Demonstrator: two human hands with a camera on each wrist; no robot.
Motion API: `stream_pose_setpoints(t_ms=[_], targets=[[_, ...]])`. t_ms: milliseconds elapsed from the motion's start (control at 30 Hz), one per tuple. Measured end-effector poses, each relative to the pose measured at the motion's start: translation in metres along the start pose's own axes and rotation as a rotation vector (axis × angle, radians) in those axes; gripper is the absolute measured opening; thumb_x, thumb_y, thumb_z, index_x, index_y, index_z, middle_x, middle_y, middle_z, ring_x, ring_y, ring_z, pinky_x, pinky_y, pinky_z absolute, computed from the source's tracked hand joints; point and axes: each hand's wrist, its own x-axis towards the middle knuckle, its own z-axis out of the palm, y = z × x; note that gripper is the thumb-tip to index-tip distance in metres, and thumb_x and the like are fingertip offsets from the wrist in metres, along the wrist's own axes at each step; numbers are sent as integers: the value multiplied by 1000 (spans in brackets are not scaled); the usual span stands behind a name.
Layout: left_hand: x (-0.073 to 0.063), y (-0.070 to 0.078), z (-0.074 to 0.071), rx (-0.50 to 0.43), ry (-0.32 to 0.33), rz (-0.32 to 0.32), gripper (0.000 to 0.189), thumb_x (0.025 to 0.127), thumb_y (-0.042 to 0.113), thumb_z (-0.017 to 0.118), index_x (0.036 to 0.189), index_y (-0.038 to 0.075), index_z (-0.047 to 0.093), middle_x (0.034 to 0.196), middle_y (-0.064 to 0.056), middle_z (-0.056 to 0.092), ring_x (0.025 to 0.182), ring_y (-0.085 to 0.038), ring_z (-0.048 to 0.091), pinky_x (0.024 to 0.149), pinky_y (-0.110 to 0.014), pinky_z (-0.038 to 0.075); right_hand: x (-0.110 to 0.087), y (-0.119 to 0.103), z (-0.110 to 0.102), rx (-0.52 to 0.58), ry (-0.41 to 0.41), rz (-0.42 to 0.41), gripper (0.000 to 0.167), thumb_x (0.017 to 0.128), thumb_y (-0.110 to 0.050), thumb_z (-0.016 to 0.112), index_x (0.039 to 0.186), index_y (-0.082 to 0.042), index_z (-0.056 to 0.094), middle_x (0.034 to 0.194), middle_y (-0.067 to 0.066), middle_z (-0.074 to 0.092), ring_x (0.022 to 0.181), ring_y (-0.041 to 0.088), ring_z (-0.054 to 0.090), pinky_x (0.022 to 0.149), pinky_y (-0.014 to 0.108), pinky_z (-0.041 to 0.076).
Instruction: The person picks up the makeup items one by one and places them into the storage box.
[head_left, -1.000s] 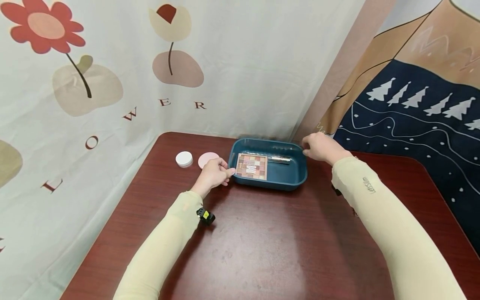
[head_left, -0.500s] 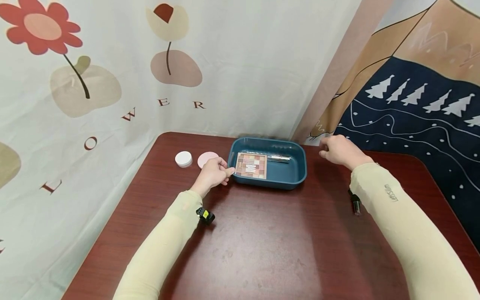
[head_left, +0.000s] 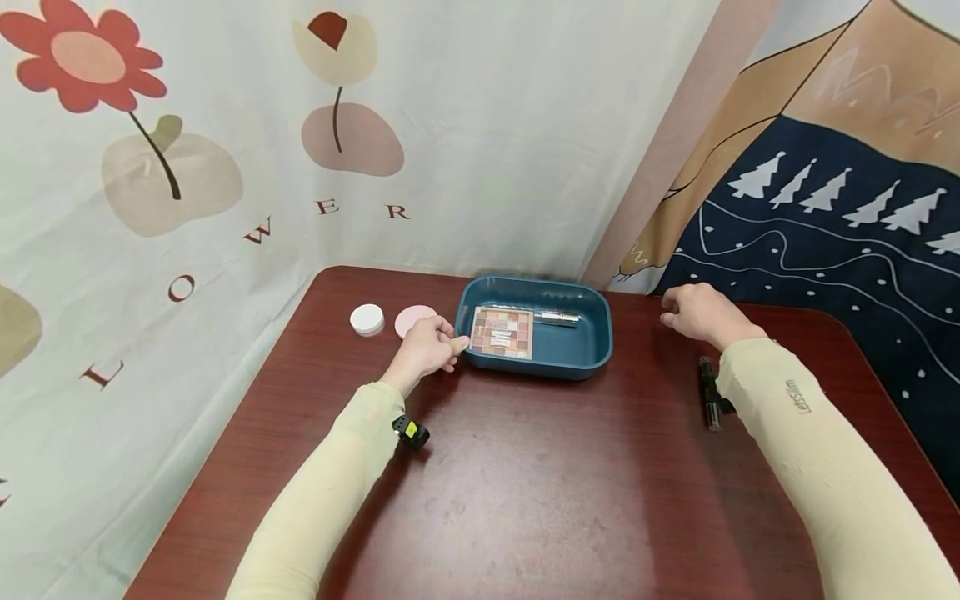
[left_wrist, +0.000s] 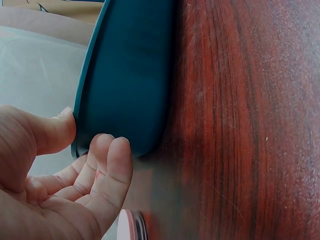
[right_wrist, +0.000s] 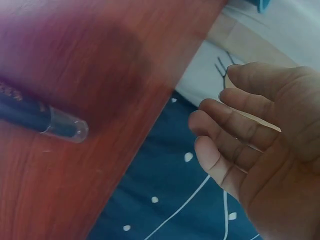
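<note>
My left hand (head_left: 426, 346) holds the left end of a dark blue tray (head_left: 555, 369). In the left wrist view the thumb lies at the rim of the tray (left_wrist: 125, 75) and the fingers are curled against its outer wall. An eyeshadow palette (head_left: 501, 333) lies in the tray's left half, and a slim silver-ended tube (head_left: 557, 318) is beside it. To the right of the tray my right hand (head_left: 705, 312) hovers with loosely bent fingers and holds nothing. Near that wrist, a dark tube with a clear end (head_left: 709, 396) lies on the table, partly hidden by the sleeve.
Left of the tray, a white round jar (head_left: 367, 319) and a pink round case (head_left: 412, 319) rest on the brown table (head_left: 525, 483). Behind the table's back edge hangs a printed curtain (head_left: 480, 150), with a dark blue tree-patterned cloth (head_left: 840, 225) at the right.
My right hand has moved right, away from the tray's right end, and more of the dark tube on the table shows. The left hand stays at the tray.
</note>
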Motion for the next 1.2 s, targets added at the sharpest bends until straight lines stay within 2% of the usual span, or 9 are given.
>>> stream_pose_setpoints(t_ms=[200,400,567,867,1033,1200], targets=[[1,-1,0,2,6,29,24,96,13,73,101,-5,58,75,-12,69,52,-12,64,62,-35,62,-3,12,6,3,-12,24,35,99,-13,62,125,11,63,123,34,63,109,44,60,97,63,50],[1,0,0,-16,-9,-31,24,97,17,73,102,-2,59,77,-12,69,57,-14,66,67,-35,63,-6,21,11,2,-63,68,36,99,-14,64,124,11,63,121,34,63,108,45,59,96,64,50],[0,2,0,-38,-16,-55,24,98,16,73,102,-2,58,79,-12,68,59,-14,65,68,-35,63,-10,27,13,10,-114,100,36,98,-15,66,121,13,64,113,30,65,96,40,62,89,59,53],[-1,2,0,-47,-7,-51,23,97,14,74,101,-2,57,77,-11,67,58,-14,64,66,-35,63,-15,36,18,24,-167,129,32,94,-15,70,111,11,66,98,23,68,84,33,61,79,52,56],[0,1,0,-44,-9,-46,23,97,15,73,100,-1,58,76,-10,67,58,-13,64,67,-34,63,-18,37,19,19,-247,201,29,94,-18,69,100,10,66,85,17,63,76,29,59,69,42,54],[0,2,0,-50,-12,-50,23,97,15,74,100,-1,58,76,-10,67,58,-13,64,66,-34,63,-19,37,21,78,-310,295,27,95,-20,67,95,7,62,77,13,57,66,25,57,57,32,49]])
